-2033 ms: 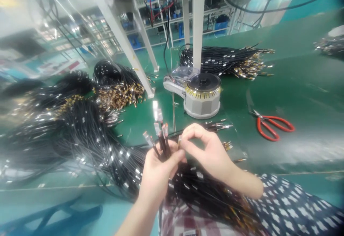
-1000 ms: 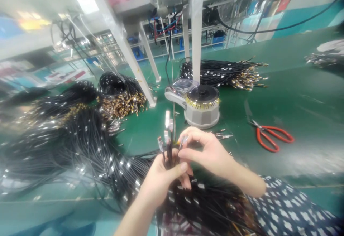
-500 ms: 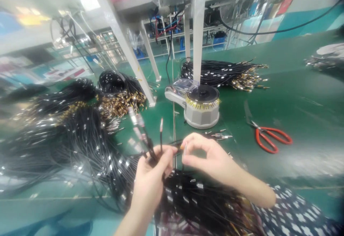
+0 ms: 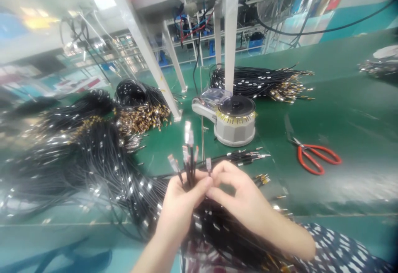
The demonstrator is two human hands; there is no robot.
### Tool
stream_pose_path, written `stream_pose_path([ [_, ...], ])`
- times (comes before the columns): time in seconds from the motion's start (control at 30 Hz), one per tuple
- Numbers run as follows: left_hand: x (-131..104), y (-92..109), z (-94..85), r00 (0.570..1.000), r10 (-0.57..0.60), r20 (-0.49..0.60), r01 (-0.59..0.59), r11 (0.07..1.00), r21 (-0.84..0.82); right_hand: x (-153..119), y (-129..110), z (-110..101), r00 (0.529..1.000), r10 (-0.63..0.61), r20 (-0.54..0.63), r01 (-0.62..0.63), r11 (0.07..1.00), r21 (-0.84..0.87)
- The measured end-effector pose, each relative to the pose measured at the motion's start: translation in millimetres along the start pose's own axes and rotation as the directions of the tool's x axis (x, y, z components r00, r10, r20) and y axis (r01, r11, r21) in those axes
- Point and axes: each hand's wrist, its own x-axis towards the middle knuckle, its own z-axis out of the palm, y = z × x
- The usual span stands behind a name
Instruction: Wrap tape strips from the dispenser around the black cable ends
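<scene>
Several black cables (image 4: pixel 190 163) stand upright in my left hand (image 4: pixel 180 202), their pale-tipped ends poking up above the closed fingers. My right hand (image 4: pixel 238 190) meets the left thumb and pinches a single cable (image 4: pixel 209 166), whose light end shows between the two hands. Beneath both hands a thick bundle of black cables (image 4: pixel 220 231) runs toward my lap. Just beyond the fingers, more cables with bare silvery ends (image 4: pixel 245 155) lie on the green table (image 4: pixel 270 140).
A white round tape dispenser (image 4: pixel 235 130) stands ahead. Red-handled scissors (image 4: pixel 317 157) lie at right. Cable heaps (image 4: pixel 102 153) cover the left, and another bundle (image 4: pixel 258 83) lies behind the dispenser. White shelf legs (image 4: pixel 231 37) rise from the table.
The cables in my left hand have swung more upright and to the right. My right hand has come against the left one, and a cable end now rises between them.
</scene>
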Motion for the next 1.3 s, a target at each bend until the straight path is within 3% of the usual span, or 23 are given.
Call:
stream_pose_path([
  [0.27,2.1,1.6,0.9,1.000,0.000,0.016,0.001,0.998,-0.065,2.1,-1.5,-3.9,0.997,0.069,0.039,-0.068,0.997,-0.021],
  [0.37,3.0,0.9,1.0,0.998,0.047,0.039,-0.046,0.999,-0.020,3.1,-1.2,-16.4,0.998,0.059,-0.033,-0.058,0.998,0.033],
  [0.47,3.3,-1.3,0.4,0.996,0.076,0.057,-0.078,0.996,0.045,5.3,0.1,-29.2,0.993,0.041,-0.114,-0.013,0.972,0.233],
  [0.57,3.8,-3.3,0.4,0.995,0.080,0.058,-0.082,0.996,0.036,8.7,0.6,-33.6,0.996,0.072,-0.053,-0.038,0.878,0.478],
  [0.67,3.8,-4.6,-0.1,0.995,0.075,0.068,-0.076,0.997,0.009,12.3,0.3,-29.6,0.993,0.118,0.016,-0.105,0.807,0.582],
  [0.9,1.6,-5.4,-2.3,0.993,0.081,0.087,-0.080,0.997,-0.009,21.0,-3.5,-19.9,0.991,0.130,0.021,-0.122,0.855,0.504],
  [1.3,0.6,-7.1,-4.1,0.989,0.094,0.116,-0.098,0.995,0.029,26.5,-7.8,-22.7,0.995,0.090,0.052,-0.104,0.900,0.423],
])
